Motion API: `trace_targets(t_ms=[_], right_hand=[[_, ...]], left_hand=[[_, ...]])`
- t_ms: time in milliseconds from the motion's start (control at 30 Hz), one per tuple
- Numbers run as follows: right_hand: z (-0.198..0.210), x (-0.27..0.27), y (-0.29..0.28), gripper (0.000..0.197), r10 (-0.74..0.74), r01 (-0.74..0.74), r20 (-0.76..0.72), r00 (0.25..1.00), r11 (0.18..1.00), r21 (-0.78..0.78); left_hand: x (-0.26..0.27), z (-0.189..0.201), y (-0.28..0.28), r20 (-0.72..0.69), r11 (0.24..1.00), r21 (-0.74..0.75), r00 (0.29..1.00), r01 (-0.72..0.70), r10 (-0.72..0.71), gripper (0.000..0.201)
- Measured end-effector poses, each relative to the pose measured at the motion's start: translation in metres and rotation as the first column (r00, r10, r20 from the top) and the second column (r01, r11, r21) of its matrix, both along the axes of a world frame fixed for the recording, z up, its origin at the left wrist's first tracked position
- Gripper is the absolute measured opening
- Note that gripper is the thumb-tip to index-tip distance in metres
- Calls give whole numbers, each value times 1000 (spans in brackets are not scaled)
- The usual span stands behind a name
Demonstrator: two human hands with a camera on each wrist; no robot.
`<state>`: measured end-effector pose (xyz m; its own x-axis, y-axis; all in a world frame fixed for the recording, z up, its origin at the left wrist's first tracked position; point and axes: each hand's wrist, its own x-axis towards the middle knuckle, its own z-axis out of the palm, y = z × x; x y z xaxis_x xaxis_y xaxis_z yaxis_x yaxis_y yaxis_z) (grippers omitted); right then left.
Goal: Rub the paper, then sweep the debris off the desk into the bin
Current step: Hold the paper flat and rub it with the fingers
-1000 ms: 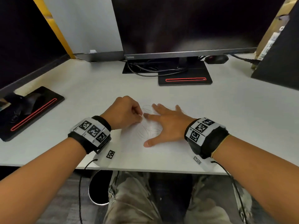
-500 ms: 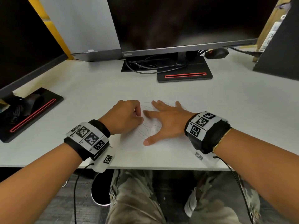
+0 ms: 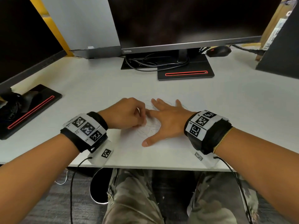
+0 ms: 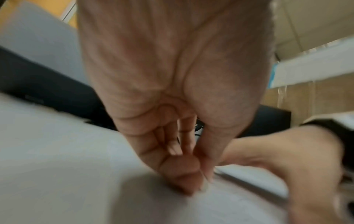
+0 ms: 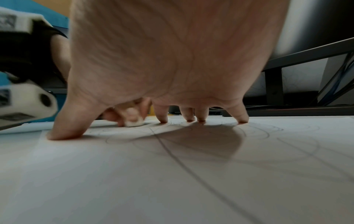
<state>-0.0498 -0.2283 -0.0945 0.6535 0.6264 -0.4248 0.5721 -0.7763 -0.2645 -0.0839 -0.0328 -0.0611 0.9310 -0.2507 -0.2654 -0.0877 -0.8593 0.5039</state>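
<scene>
Both hands meet: left hand (image 3: 127, 114) pinches a white eraser (image 5: 134, 122) just left of the flat, spread right hand (image 3: 168, 120) pinning the paper (image 3: 161, 147).

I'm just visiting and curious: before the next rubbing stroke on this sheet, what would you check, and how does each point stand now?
1. Right hand spread flat, pinning the paper: ok.
2. Left hand pinching the eraser: ok.
3. Eraser touching the paper: ok.
4. Pencil lines left to rub: ok, many remain.
5. Debris ready to sweep: cannot tell.
6. Bin under the desk edge: cannot tell, mostly hidden.
</scene>
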Motion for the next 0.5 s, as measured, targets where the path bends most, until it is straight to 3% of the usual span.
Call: trace_targets(t_ms=[67, 200, 333, 433, 500], right_hand=[[-1, 1, 0, 131, -1, 1, 5, 1000, 1000, 0], [2, 0, 0, 123, -4, 4, -9, 1000, 1000, 17], [-1, 0, 1, 129, -1, 1, 1, 1000, 1000, 8], [0, 0, 0, 124, 1, 0, -10, 1000, 1000, 28], [0, 0, 1, 127, 1, -1, -8, 1000, 1000, 17]], left_hand=[[1, -2, -1, 86, 1000, 23, 996, -16, 14, 14], [-6, -2, -6, -86, 990, -30, 986, 138, -140, 8], [2, -1, 1, 63, 999, 22, 997, 39, -40, 12], [-9, -3, -9, -48, 984, -17, 983, 178, -178, 10], [-5, -1, -4, -87, 984, -17, 980, 177, -178, 8]])
